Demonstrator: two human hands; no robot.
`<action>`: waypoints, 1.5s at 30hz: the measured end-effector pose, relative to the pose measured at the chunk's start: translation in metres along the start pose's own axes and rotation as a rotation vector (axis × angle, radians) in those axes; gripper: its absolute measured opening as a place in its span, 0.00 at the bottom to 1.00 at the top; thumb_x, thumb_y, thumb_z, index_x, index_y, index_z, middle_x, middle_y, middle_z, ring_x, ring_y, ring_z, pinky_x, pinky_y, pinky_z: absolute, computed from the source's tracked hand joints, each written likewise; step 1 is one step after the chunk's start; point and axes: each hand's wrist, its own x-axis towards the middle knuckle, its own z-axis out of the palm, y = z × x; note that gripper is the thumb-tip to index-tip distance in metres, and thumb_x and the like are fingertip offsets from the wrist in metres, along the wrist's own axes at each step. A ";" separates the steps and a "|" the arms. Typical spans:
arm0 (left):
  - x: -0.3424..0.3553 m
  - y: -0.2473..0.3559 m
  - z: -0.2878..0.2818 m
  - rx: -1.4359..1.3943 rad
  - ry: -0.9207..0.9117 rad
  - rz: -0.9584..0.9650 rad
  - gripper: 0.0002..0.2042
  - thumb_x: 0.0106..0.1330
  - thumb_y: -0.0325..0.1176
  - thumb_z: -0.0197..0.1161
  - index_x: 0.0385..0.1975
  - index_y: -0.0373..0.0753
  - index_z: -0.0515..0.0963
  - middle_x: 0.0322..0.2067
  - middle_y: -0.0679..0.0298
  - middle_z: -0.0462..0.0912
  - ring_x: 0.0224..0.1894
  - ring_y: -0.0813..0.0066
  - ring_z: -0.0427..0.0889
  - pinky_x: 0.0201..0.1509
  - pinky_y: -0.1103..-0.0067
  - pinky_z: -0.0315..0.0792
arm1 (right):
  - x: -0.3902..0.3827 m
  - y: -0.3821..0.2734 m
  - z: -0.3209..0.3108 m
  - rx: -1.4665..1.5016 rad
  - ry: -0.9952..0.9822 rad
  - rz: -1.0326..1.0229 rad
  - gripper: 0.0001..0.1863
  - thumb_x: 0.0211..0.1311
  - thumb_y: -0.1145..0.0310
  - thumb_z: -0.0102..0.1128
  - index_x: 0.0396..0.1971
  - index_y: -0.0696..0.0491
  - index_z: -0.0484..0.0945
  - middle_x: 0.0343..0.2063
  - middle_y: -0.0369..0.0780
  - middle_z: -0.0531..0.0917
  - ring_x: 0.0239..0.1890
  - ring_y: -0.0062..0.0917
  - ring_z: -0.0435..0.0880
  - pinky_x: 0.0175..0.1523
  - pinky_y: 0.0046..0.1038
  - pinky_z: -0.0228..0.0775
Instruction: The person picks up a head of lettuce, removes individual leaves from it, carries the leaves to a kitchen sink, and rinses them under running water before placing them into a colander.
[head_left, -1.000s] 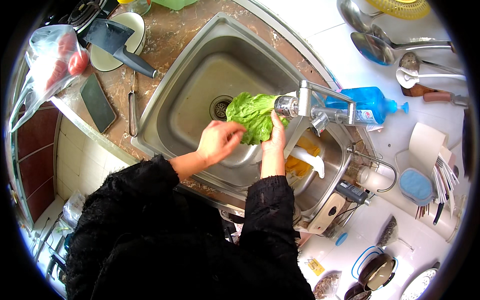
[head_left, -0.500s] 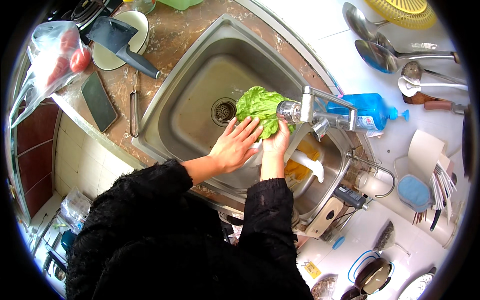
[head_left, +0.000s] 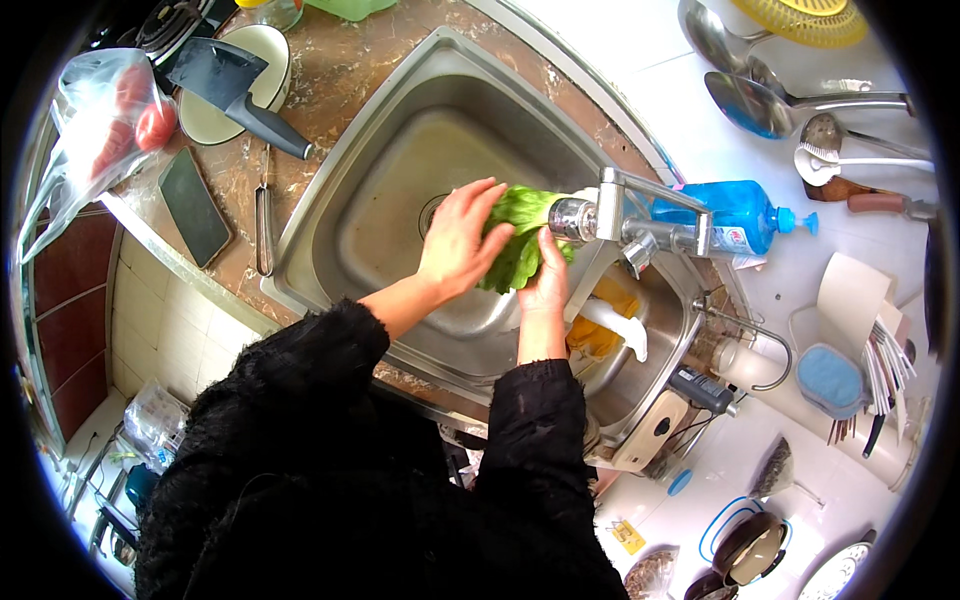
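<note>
Bright green lettuce leaves are right beside the faucet's clear spout, above the larger basin of the steel sink. My left hand wraps the left side of the leaves, fingers together and thumb lying across them. From below, my right hand supports the lettuce with its thumb up along the right side. The hands partly cover the leaves and the drain behind them. Whether water is running is hard to make out.
Left of the sink lie a peeler, a dark phone-like slab, a cleaver across a bowl and a bag of tomatoes. A blue soap bottle stands behind the faucet; the smaller basin holds a yellow item.
My left hand has gone from lying flat with spread fingers to curling around the lettuce, a little further up. The leaves now look folded and more bunched between both hands.
</note>
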 end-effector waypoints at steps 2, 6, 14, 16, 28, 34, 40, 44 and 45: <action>0.003 -0.005 0.007 0.072 -0.210 -0.010 0.27 0.58 0.45 0.60 0.54 0.36 0.67 0.51 0.52 0.72 0.56 0.57 0.69 0.63 0.64 0.57 | 0.004 0.005 -0.006 -0.068 0.035 0.071 0.20 0.61 0.64 0.58 0.51 0.55 0.69 0.46 0.40 0.76 0.50 0.29 0.74 0.56 0.34 0.66; 0.007 -0.001 -0.001 -0.179 -0.327 -0.400 0.29 0.51 0.47 0.68 0.48 0.36 0.70 0.40 0.54 0.79 0.46 0.60 0.77 0.53 0.68 0.67 | 0.002 0.004 0.000 -0.094 0.032 0.104 0.22 0.59 0.62 0.59 0.51 0.54 0.69 0.46 0.39 0.76 0.50 0.29 0.75 0.57 0.33 0.66; -0.001 -0.013 0.000 -0.176 -0.234 -0.409 0.27 0.47 0.42 0.71 0.45 0.35 0.70 0.37 0.53 0.80 0.41 0.60 0.80 0.46 0.70 0.72 | 0.007 0.017 -0.002 -0.281 0.110 0.021 0.27 0.55 0.62 0.65 0.53 0.53 0.68 0.49 0.37 0.75 0.51 0.28 0.73 0.56 0.32 0.65; -0.005 -0.012 -0.004 -0.171 -0.224 -0.418 0.25 0.50 0.42 0.70 0.44 0.35 0.71 0.36 0.54 0.80 0.40 0.61 0.80 0.46 0.71 0.72 | 0.010 0.019 0.000 -0.243 0.134 0.060 0.27 0.54 0.64 0.66 0.53 0.52 0.68 0.48 0.37 0.75 0.50 0.27 0.73 0.56 0.32 0.65; -0.010 -0.052 -0.003 -0.571 -0.487 -0.647 0.19 0.69 0.46 0.49 0.45 0.35 0.76 0.34 0.62 0.82 0.38 0.78 0.78 0.47 0.78 0.70 | 0.009 0.007 0.005 0.017 0.068 0.157 0.19 0.61 0.62 0.58 0.49 0.55 0.71 0.47 0.39 0.77 0.50 0.29 0.75 0.57 0.34 0.66; -0.003 -0.034 -0.025 -0.213 -0.702 -0.509 0.20 0.67 0.47 0.50 0.44 0.36 0.76 0.37 0.58 0.81 0.39 0.67 0.80 0.47 0.75 0.71 | 0.000 0.004 0.016 0.020 0.128 0.122 0.22 0.55 0.59 0.65 0.45 0.54 0.72 0.42 0.38 0.77 0.46 0.26 0.75 0.53 0.30 0.68; -0.014 -0.020 -0.011 0.389 -0.653 0.122 0.17 0.61 0.46 0.55 0.37 0.39 0.79 0.39 0.56 0.78 0.41 0.59 0.78 0.53 0.68 0.67 | 0.008 0.015 0.017 -0.414 0.217 -0.048 0.24 0.50 0.70 0.69 0.48 0.54 0.71 0.41 0.36 0.78 0.44 0.23 0.76 0.50 0.27 0.67; -0.008 -0.029 -0.019 0.049 -0.476 -0.148 0.28 0.55 0.53 0.62 0.43 0.33 0.72 0.44 0.52 0.75 0.46 0.56 0.76 0.54 0.68 0.67 | 0.005 0.011 0.010 -0.324 0.156 -0.008 0.22 0.52 0.73 0.67 0.47 0.56 0.72 0.41 0.36 0.78 0.44 0.21 0.76 0.49 0.25 0.67; -0.003 -0.031 -0.019 -0.025 -0.442 -0.220 0.31 0.54 0.53 0.63 0.47 0.32 0.69 0.44 0.50 0.75 0.47 0.55 0.76 0.54 0.68 0.67 | 0.003 0.009 0.008 -0.262 0.081 0.040 0.21 0.53 0.72 0.66 0.48 0.56 0.71 0.41 0.36 0.78 0.44 0.20 0.76 0.49 0.24 0.67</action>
